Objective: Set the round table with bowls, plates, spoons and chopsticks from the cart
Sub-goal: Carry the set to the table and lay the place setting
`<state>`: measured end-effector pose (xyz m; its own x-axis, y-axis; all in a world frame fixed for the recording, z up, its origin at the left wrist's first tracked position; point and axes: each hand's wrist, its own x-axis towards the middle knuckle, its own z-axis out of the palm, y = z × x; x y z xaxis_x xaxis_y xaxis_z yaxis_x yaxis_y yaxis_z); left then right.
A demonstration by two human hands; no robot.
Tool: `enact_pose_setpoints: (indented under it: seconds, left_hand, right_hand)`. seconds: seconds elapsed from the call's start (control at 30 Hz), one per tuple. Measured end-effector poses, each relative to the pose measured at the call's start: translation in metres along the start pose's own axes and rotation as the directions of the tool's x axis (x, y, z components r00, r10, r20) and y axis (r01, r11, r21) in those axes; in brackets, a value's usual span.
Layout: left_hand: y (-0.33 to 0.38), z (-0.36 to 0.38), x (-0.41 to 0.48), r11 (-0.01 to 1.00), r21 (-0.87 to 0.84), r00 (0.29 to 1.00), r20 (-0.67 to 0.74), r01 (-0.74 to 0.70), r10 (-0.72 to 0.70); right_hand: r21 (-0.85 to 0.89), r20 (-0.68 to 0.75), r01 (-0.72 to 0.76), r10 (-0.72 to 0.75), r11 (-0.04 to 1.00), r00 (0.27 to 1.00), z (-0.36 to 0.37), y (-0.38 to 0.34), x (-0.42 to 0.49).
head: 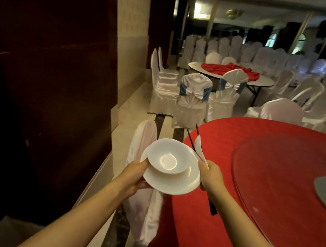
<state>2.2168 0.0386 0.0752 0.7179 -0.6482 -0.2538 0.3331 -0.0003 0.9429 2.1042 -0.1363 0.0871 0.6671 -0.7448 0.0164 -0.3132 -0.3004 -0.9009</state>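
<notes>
My left hand [135, 174] grips the left rim of a white plate [172, 183] with a white bowl [169, 156] standing on it, held in the air left of the table's edge. My right hand [211, 177] is closed around a pair of black chopsticks [191, 137] and a white spoon [199, 144], which point up and away over the table's rim. The round table [221, 195] wears a red cloth and spreads to the right, with a glass turntable [273, 171] on it.
A chair in a white cover [144, 141] stands directly below the plate, against the table's left edge. More covered chairs [193, 98] stand beyond, then a second round table [231, 73] with red cloth. A dark wall [47, 85] runs along the left.
</notes>
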Motion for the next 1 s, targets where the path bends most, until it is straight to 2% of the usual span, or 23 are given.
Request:
enact_pose_setpoints:
  seconds: [0.33,0.5,0.6,0.7,0.8,1.0]
  left_hand:
    - [0.03,-0.001,0.187,0.979,0.138,0.969,0.174,0.152,-0.175]
    - [0.034,0.023,0.266,0.944,0.248,0.918,0.277,0.218,-0.285]
    - [0.035,0.034,0.287,0.932,0.301,0.907,0.302,0.2,-0.293]
    - [0.029,0.054,0.325,0.89,0.425,0.864,0.372,0.165,-0.338]
    - [0.02,0.073,0.364,0.808,0.575,0.79,0.432,0.131,-0.436]
    - [-0.008,0.115,0.446,0.649,0.76,0.537,0.542,0.014,-0.646]
  right_hand:
    - [0.065,-0.218,-0.09,0.102,0.994,0.971,0.026,0.019,0.135]
    - [0.119,-0.331,-0.191,0.22,0.974,0.917,0.025,0.039,0.173]
    - [0.135,-0.368,-0.233,0.267,0.963,0.891,0.024,0.047,0.176]
    - [0.156,-0.471,-0.277,0.318,0.948,0.823,0.025,0.067,0.188]
    - [0.167,-0.576,-0.317,0.353,0.934,0.737,0.029,0.089,0.197]
    - [0.34,-0.698,-0.452,0.543,0.825,0.466,0.058,0.13,0.205]
